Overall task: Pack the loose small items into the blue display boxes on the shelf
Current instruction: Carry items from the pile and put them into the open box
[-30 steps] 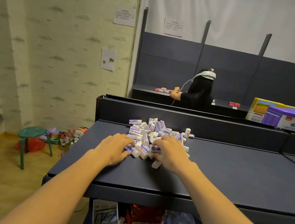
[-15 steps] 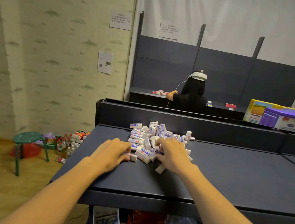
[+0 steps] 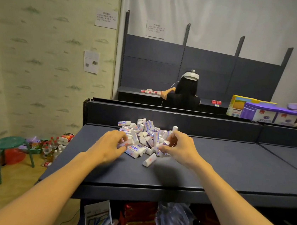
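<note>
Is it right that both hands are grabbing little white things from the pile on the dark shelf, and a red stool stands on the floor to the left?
Nearly. The stool is green, not red, as the head view shows. The rest holds: the left hand and right hand both grip small white items from the pile on the dark shelf, and the stool stands on the floor to the left.

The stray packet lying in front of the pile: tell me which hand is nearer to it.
Right. The right hand is just above and right of the stray packet; the left hand sits farther off to its left, at the pile edge.
</note>
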